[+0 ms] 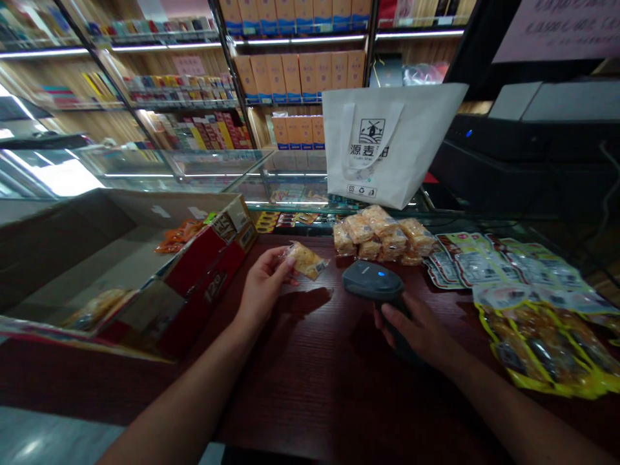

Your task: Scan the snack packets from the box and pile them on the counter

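Observation:
Between the thumb and fingers of my left hand (266, 281) is a small wrapped snack (307, 260) in clear film, with a barcode label at its lower right corner. My right hand (411, 326) is wrapped round the handle of a dark grey barcode scanner (372, 280), on whose top a blue light glows. The scanner's head points left, toward the snack, with a gap between them. Behind the scanner sits a pile of similar wrapped snacks (380, 234). Both hands are above the dark wooden counter (300, 368).
On the left stands an open cardboard box (208, 290) holding orange packets (180, 235) and a wrapped item. To the right lie silver-backed packets (484, 261) and yellow-edged food pouches (542, 339). A white paper bag (416, 142) stands at the back, before a glass case and stocked shelves.

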A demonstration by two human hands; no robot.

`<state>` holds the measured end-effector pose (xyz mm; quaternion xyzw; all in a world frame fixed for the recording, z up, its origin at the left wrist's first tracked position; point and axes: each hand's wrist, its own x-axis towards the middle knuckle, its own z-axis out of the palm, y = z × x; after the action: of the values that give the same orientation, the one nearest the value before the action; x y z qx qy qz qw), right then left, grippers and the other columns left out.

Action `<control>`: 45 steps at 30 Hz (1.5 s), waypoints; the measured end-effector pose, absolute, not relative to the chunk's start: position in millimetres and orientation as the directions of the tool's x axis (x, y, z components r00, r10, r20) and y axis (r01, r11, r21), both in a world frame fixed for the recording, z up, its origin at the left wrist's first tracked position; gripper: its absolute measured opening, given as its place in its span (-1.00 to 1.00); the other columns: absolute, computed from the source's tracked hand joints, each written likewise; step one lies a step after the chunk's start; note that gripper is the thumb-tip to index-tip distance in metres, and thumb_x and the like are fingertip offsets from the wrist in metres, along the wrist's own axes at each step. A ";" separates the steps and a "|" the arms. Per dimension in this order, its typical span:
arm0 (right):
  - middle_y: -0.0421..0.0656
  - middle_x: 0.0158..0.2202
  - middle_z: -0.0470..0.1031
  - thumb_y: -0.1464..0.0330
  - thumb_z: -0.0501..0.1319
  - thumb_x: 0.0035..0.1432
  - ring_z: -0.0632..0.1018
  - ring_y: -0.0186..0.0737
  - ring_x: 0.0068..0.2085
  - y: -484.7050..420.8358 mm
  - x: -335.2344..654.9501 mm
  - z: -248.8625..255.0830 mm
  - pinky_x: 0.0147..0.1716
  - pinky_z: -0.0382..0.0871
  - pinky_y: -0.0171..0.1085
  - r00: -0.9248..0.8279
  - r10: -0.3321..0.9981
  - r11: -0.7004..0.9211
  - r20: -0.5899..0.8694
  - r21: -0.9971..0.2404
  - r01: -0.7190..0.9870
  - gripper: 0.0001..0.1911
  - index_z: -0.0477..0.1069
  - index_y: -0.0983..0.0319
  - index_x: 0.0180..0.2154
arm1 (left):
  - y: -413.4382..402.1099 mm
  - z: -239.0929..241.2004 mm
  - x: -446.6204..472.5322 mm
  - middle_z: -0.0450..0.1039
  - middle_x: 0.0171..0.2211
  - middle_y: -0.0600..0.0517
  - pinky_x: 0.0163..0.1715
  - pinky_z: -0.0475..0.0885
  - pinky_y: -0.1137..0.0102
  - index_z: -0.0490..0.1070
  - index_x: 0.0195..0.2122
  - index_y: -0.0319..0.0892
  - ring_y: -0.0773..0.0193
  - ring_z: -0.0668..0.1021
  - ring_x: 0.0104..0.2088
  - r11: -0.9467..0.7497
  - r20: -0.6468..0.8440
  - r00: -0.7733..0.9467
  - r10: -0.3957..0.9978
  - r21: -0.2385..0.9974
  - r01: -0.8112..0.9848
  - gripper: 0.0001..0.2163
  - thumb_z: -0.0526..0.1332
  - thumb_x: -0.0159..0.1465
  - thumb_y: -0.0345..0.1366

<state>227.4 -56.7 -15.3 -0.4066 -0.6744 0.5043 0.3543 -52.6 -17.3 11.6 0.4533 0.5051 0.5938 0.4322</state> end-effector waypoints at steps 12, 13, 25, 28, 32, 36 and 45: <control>-0.22 -0.55 0.42 -0.03 0.08 0.36 0.45 -0.30 -0.59 -58.1 227.3 -15.5 -0.55 0.31 -0.31 -0.413 0.903 0.221 0.116 -0.951 0.216 -0.55 0.35 0.23 -0.31 | -17.0 13.1 -49.3 0.54 -0.34 0.03 -0.51 0.49 0.46 0.48 -0.12 -0.25 0.36 0.53 -0.48 -0.117 0.107 -0.207 0.972 0.993 -0.034 -0.52 0.47 0.04 -0.04; -0.22 -0.55 0.42 -0.02 0.07 0.36 0.45 -0.30 -0.59 -57.8 227.2 -15.8 -0.55 0.31 -0.31 -0.414 0.903 0.221 0.116 -0.951 0.216 -0.55 0.35 0.23 -0.32 | -16.8 12.7 -49.3 0.54 -0.35 0.03 -0.51 0.49 0.46 0.48 -0.12 -0.24 0.36 0.53 -0.48 -0.118 0.108 -0.205 0.973 0.992 -0.036 -0.52 0.47 0.04 -0.05; -0.22 -0.53 0.45 0.02 0.07 0.37 0.44 -0.32 -0.59 -57.2 228.1 -16.6 -0.55 0.32 -0.32 -0.409 0.906 0.207 0.107 -0.956 0.208 -0.59 0.34 0.22 -0.31 | -13.9 5.0 -48.4 0.51 -0.36 0.04 -0.52 0.52 0.44 0.48 -0.13 -0.26 0.35 0.53 -0.46 -0.174 0.168 -0.197 0.966 0.985 -0.016 -0.59 0.42 0.10 -0.10; -0.24 -0.56 0.43 0.03 0.07 0.37 0.45 -0.31 -0.59 -56.1 227.2 -16.0 -0.55 0.32 -0.32 -0.412 0.904 0.211 0.111 -0.956 0.205 -0.60 0.34 0.21 -0.32 | -13.9 1.7 -46.7 0.53 -0.34 0.04 -0.50 0.52 0.43 0.49 -0.13 -0.24 0.35 0.53 -0.47 -0.163 0.153 -0.207 0.966 0.986 -0.033 -0.58 0.44 0.08 -0.09; -0.27 -0.62 0.39 0.05 0.07 0.37 0.44 -0.33 -0.63 -53.7 225.3 -14.3 -0.56 0.30 -0.33 -0.405 0.904 0.235 0.136 -0.950 0.207 -0.60 0.33 0.21 -0.36 | -14.7 -1.7 -44.3 0.56 -0.32 0.03 -0.45 0.53 0.42 0.49 -0.08 -0.21 0.32 0.56 -0.45 -0.131 0.111 -0.230 0.967 0.989 -0.075 -0.53 0.46 0.06 -0.07; -0.25 -0.53 0.44 0.01 0.13 0.31 0.44 -0.36 -0.65 -50.0 222.2 -16.4 -0.63 0.27 -0.37 -0.405 0.908 0.167 0.107 -0.979 0.115 -0.60 0.30 0.21 -0.33 | -13.1 -1.4 -42.5 0.57 -0.27 0.02 -0.43 0.53 0.42 0.50 -0.07 -0.21 0.33 0.56 -0.44 -0.141 0.110 -0.258 0.960 0.985 -0.104 -0.49 0.48 0.01 -0.05; -0.26 -0.50 0.46 0.03 0.22 0.25 0.43 -0.41 -0.64 -48.7 219.1 -14.8 -0.67 0.26 -0.42 -0.507 0.854 0.119 0.116 -0.993 -0.027 -0.63 0.32 0.22 -0.27 | 25.6 59.3 -13.5 0.60 -0.28 -0.01 -0.40 0.55 0.44 0.52 -0.13 -0.21 0.30 0.60 -0.39 -0.138 0.137 -0.023 0.990 0.989 -0.060 -0.59 0.48 0.06 -0.12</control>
<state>219.1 -48.7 -14.8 -0.3210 -0.6447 0.5811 0.3791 -13.5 25.6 59.3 0.5131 0.4532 0.5531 0.4748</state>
